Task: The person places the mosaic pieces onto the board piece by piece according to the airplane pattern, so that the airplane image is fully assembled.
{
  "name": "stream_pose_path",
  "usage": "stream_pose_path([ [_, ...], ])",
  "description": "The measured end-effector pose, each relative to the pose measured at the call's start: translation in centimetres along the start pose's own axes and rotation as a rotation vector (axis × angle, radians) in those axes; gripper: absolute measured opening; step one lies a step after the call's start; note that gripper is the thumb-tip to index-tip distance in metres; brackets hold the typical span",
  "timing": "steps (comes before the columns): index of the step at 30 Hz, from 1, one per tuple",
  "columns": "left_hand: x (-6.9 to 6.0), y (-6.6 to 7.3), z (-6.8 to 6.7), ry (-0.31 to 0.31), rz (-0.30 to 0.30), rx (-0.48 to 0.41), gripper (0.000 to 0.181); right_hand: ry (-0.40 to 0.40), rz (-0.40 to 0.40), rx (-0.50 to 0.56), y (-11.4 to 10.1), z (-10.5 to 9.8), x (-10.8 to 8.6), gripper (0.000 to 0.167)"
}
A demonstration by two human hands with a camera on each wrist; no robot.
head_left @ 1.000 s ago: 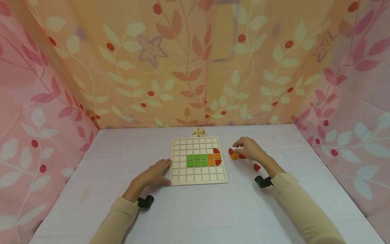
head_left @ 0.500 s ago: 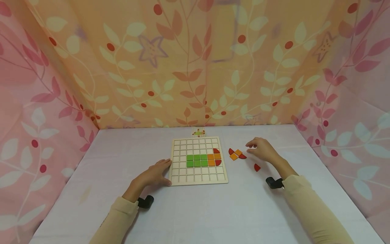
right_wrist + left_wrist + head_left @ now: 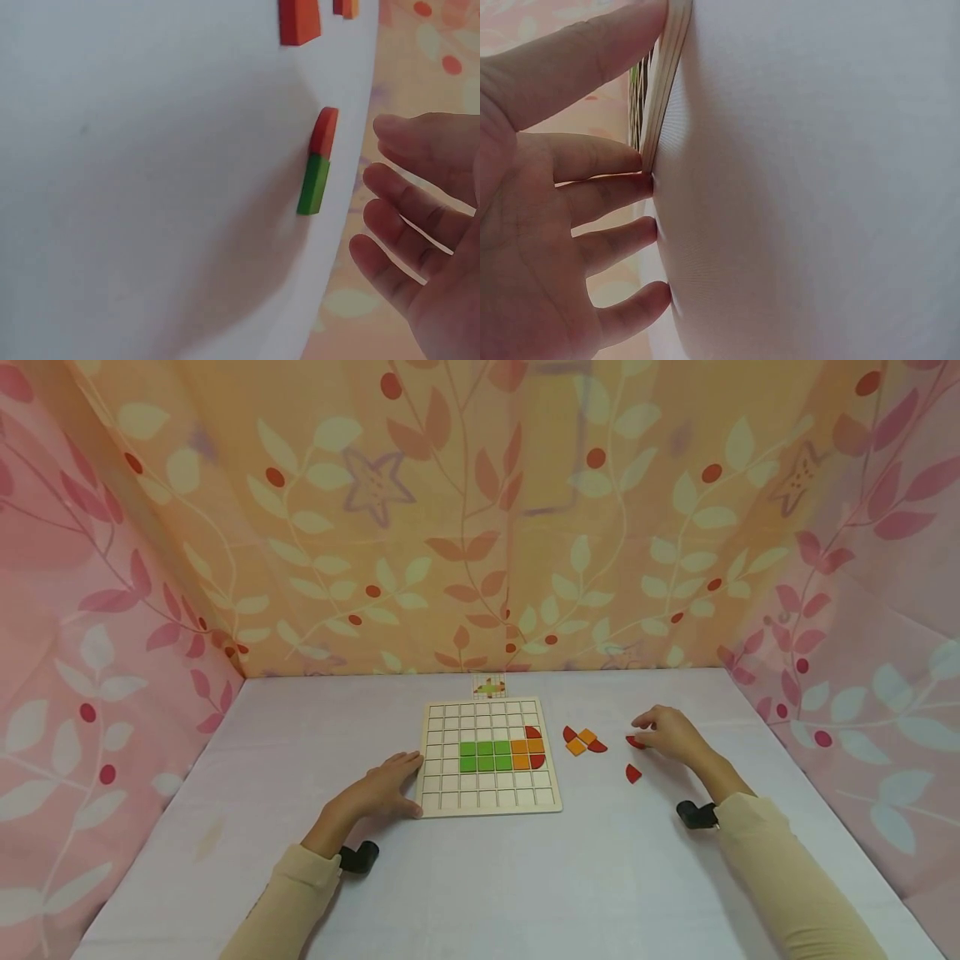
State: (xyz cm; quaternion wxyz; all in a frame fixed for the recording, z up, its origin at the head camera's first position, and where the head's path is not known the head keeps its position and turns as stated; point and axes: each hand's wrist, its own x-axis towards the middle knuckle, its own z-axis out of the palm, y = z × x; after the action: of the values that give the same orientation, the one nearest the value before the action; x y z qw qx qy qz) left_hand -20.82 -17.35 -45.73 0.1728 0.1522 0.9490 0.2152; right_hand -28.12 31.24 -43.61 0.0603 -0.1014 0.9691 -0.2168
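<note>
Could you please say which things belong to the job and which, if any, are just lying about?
Likely in the job:
wooden grid board
green squares
orange squares
red quarter-circles
pattern card

Seemingly just background:
floral curtain
white tablecloth
black wrist devices

Softly lit, dimmer and greyer in both wrist views, broadly shadowed across the counter (image 3: 135,187), blurred at the curtain (image 3: 424,60).
</note>
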Motion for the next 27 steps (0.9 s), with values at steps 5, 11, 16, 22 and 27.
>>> stream_pose_path([
  [5,0.0,-0.1,0.0,-0.002,-0.016,-0.005,0.089,0.009,-0.016,-0.026,1.0,0.2,0.0,0.027],
  [11,0.0,0.0,0.0,-0.013,-0.023,-0.003,0.089,0.018,-0.035,-0.081,1.6,0.3,-0.2,0.028],
  [16,0.1,0.0,-0.1,-0.002,-0.016,0.007,0.090,0.023,-0.062,-0.085,1.8,0.4,-0.2,0.028],
  [22,0.1,0.0,-0.1,0.000,-0.017,-0.006,0.090,0.022,-0.050,-0.081,2.0,0.6,-0.1,0.027],
  [27,0.1,-0.1,0.0,-0.005,-0.024,-0.018,0.090,0.053,-0.071,-0.099,2.0,0.8,-0.3,0.025],
])
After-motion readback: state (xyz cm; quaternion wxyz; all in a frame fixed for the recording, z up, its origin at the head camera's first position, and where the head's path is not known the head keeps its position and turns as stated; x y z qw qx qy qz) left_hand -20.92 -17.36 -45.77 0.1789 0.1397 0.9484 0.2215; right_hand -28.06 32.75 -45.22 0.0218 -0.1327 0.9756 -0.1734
